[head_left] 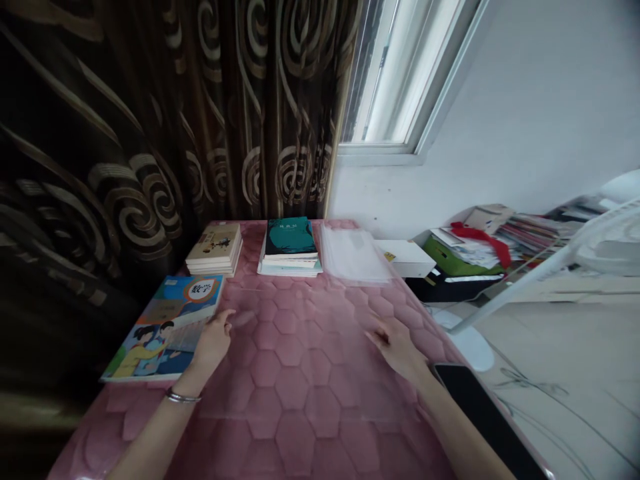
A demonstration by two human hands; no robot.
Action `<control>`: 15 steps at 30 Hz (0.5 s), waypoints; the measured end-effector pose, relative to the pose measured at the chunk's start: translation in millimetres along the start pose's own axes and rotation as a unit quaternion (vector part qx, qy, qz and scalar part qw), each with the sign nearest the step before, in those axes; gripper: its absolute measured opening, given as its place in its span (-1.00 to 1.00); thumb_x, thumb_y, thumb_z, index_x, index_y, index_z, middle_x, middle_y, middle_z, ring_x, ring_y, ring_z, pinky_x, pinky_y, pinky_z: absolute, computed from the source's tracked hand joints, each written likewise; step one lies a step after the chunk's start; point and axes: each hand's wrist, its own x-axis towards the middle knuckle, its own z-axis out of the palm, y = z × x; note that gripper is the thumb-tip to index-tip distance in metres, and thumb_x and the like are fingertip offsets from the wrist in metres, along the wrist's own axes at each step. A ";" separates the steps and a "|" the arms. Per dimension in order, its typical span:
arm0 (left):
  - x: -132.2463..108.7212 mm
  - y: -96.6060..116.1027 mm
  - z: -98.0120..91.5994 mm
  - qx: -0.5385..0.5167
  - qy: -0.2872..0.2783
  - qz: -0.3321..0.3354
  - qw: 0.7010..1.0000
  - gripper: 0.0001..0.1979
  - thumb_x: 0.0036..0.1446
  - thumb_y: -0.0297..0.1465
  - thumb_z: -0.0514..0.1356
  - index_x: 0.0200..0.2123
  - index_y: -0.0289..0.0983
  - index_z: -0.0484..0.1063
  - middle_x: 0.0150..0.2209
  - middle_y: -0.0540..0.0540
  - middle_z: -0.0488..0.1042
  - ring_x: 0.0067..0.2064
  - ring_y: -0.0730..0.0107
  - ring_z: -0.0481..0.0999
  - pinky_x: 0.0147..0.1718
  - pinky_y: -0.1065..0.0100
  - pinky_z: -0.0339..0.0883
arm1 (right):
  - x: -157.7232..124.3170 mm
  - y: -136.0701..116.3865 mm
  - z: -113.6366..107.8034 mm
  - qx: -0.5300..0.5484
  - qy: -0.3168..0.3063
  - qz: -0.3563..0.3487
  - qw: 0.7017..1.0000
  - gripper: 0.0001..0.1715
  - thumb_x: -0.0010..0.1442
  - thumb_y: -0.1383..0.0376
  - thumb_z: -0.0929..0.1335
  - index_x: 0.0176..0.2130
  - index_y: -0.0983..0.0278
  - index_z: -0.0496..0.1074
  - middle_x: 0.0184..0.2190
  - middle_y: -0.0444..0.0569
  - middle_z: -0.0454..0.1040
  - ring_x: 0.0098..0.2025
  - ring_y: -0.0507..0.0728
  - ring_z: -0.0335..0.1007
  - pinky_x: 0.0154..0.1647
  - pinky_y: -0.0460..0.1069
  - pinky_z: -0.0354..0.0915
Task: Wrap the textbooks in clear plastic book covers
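I am looking down over a dark curtain (150,133) with pale swirls, which is hanging across the whole left side, and a window (395,73) that is letting light in beside it. Below them a table (310,427) under a pink hexagon-patterned cover is filling the middle of my view. A white fan (600,247) is leaning in from the right, over the floor.

On the table a clear sheet (300,320) is lying flat between both hands. I am seeing its edges only faintly. At the table's left edge a colourful textbook (165,327) is lying face up. Behind it, by the curtain, a tan stack of books (215,250) is sitting beside a stack topped by a teal book (291,243), with a pile of clear covers (353,257) just to the right. A white box (405,259) is sitting past the table's far right corner, and a dark phone (480,407) is lying along the near right edge.

The left hand (215,340) is resting flat with its fingers apart, touching the textbook's right edge and gripping nothing. The right hand (397,347) is lying palm down on the table near the phone, with fingers spread and nothing in it. A thin bracelet (183,398) is circling the left wrist.
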 end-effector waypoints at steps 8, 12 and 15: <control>-35.0 60.8 1.3 0.168 0.042 0.007 0.985 -0.55 0.27 -0.54 -0.10 0.18 -0.36 0.28 0.18 -0.40 0.29 0.09 -0.03 0.42 0.00 0.01 0.33 | -4.5 3.9 8.6 -0.099 -0.035 -0.058 0.993 -0.60 0.29 0.25 0.19 -0.03 0.18 0.52 -0.11 0.02 0.59 -0.13 0.23 0.54 -0.13 0.05 0.41; -52.5 118.9 22.0 0.084 -0.054 0.190 0.977 -0.54 0.28 -0.41 0.00 0.24 -0.27 0.23 0.29 -0.23 0.21 0.23 0.10 0.29 0.12 0.13 0.29 | -5.3 4.5 8.8 -0.133 -0.031 -0.055 0.989 -0.59 0.31 0.23 0.19 -0.01 0.18 0.52 -0.15 0.04 0.60 -0.20 0.23 0.56 -0.21 0.03 0.41; -60.1 139.7 50.0 0.024 -0.088 0.279 0.956 -0.41 0.27 -0.18 0.03 0.31 -0.25 0.10 0.36 -0.19 0.05 0.35 0.07 0.07 0.26 0.02 0.07 | -7.2 3.4 8.1 -0.154 -0.037 -0.042 0.986 -0.59 0.32 0.22 0.19 0.00 0.19 0.52 -0.18 0.06 0.61 -0.23 0.22 0.56 -0.26 0.01 0.40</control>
